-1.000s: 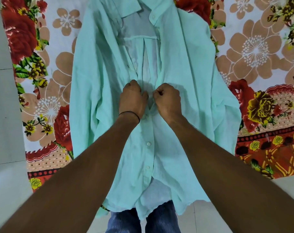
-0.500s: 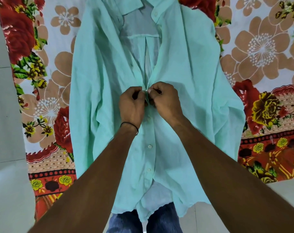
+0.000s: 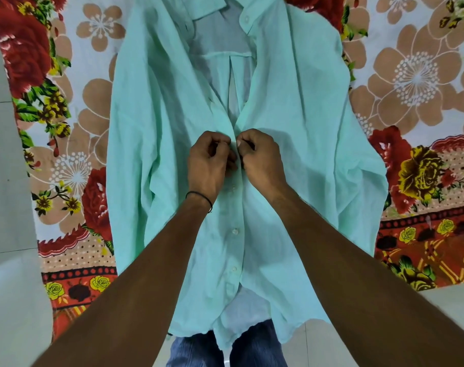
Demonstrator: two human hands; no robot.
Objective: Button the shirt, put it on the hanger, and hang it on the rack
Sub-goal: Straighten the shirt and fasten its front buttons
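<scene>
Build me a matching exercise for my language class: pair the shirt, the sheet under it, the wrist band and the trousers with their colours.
Things:
1. shirt
2. sheet
3. wrist band
4. trousers

Colours:
A. blue
B. red and tan flowers
C. mint green
D. black

Pairs: 1-C, 2-B, 3-D, 4-A
</scene>
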